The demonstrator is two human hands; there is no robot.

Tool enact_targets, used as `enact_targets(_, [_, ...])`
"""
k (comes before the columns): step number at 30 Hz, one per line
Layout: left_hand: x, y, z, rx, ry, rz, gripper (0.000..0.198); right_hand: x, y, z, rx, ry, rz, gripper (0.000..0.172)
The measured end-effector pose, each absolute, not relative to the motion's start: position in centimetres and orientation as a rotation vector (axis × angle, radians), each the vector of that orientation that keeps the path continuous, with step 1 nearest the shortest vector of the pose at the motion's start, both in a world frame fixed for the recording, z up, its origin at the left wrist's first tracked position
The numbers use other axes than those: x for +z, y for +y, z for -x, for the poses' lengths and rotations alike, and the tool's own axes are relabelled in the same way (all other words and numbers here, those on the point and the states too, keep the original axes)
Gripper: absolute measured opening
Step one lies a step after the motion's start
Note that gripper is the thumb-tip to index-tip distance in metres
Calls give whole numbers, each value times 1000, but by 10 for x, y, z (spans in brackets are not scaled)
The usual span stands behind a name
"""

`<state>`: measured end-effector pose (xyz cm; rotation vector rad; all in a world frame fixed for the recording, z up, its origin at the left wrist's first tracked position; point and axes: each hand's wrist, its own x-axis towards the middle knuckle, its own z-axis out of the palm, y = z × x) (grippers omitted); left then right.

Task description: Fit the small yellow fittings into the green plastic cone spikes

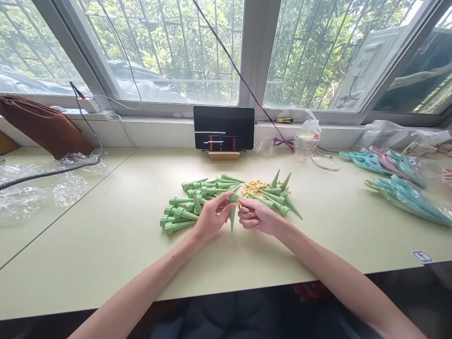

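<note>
My left hand (pixel 215 212) is closed around the capped end of a green plastic watering spike (pixel 232 220), whose tip points down towards the table. Against the cap, my right hand (pixel 257 215) is closed in a pinch, and a bit of a small yellow piece (pixel 239 205) shows at its fingertips. To the left lies a heap of green watering spikes (pixel 180 214), most of them on their sides. Behind my right hand is a pile of small yellow pieces (pixel 257 187). Several more green spikes (pixel 278 200) lie against that pile on the right.
A black tablet (pixel 224 120) and a phone (pixel 225 143) on a stand face me at the back. Teal and pink plastic items (pixel 406 193) lie right. A brown bag (pixel 45 125), a dark cable (pixel 52 173) and clear plastic wrap (pixel 68 188) occupy the left.
</note>
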<state>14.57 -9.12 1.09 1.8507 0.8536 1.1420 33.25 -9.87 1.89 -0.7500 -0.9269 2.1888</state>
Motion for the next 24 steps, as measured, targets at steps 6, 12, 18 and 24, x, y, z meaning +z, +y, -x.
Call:
enact_targets(6, [9,-92,-146,1220,861,-1985,21,19,-99,-333,2197,-934,709,40])
enact_targets(12, [5,-93,-149,1183,850,-1822,23,19,-100,-331,2127,-1022,711,45])
enact_targets(18, [6,-94,-151,1149,839,-1665,27,17,-99,-328,2068,-1044,746,48])
enact_targets(24, [9,-93,-152,1110,833,-1510,34,16,-101,-324,1983,-1097,783,50])
